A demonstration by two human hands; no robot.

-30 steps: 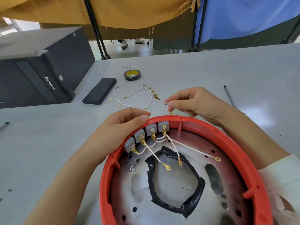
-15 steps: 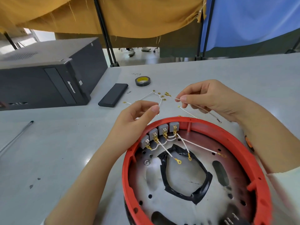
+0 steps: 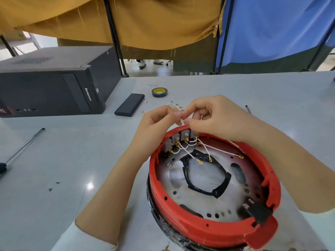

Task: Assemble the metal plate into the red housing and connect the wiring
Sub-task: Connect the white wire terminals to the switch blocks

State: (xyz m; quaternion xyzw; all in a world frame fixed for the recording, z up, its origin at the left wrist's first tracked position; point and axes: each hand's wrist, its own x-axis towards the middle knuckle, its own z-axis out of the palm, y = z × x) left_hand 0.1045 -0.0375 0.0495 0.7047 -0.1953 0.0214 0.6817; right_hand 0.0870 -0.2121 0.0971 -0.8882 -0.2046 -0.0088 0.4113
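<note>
**Two hands meeting over the red housing's far rim**

Two hands are working above a pale grey table that is carrying everything. Going from the left, a screwdriver is lying at the table's edge, and a black computer case is sitting behind it. Just right of the case, a flat black slab is resting near a roll of black tape. Loose white wires with gold terminals are lying beyond my fingers. Mustard cloth and blue cloth are hanging behind the table.

My left hand is pinching its thumb and forefinger together against the tips of my right hand, whose fingers are curling and pinching the end of a thin white wire between us.

Right below, the red housing is sitting on the table near me, open side up. The metal plate is lying inside it, with a black taped ring around its middle opening. Four grey terminal blocks are lining the far wall, with white leads trailing from them across the plate.
</note>
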